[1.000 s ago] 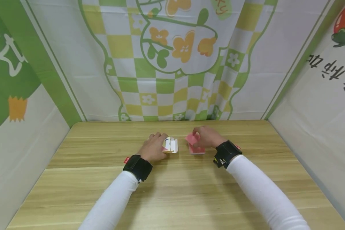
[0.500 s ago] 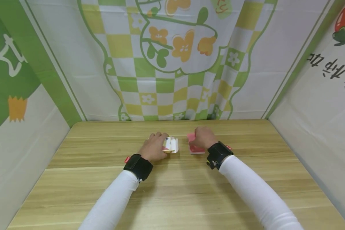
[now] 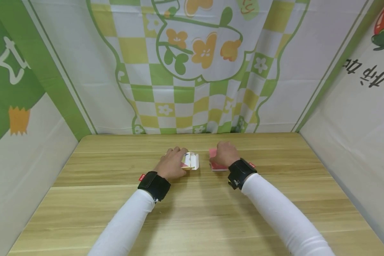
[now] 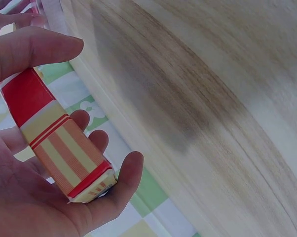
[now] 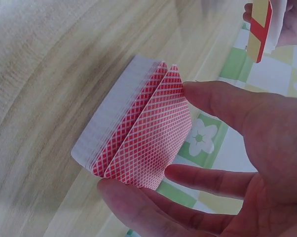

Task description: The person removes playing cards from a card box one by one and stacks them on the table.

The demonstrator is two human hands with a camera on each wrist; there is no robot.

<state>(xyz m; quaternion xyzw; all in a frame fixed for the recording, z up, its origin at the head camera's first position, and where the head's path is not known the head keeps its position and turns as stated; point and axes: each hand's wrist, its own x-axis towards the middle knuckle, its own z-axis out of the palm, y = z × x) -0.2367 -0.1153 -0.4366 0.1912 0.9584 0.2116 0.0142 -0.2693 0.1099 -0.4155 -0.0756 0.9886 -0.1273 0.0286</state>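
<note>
My left hand (image 3: 171, 165) grips a playing-card box (image 3: 190, 161), its white flap open toward the right. In the left wrist view the box's red and striped side (image 4: 64, 140) shows between thumb and fingers. To the right, a deck of playing cards (image 3: 217, 166) with red-patterned backs lies on the table, partly hidden under my right hand (image 3: 225, 155). The right wrist view shows my thumb and fingers pinching the edges of the top card or cards (image 5: 151, 131), which sit slightly offset from the white-edged stack (image 5: 120, 108) beneath.
The wooden table (image 3: 192, 217) ends at the back against a green and white checkered curtain (image 3: 185, 92). White printed cloth panels stand at the left (image 3: 22, 185) and right (image 3: 355, 142). A short gap separates the box from the deck.
My right hand has moved left over the deck, and the card that was tilted and turned above it now lies nearly lined up on top. The left hand and box stay in place.
</note>
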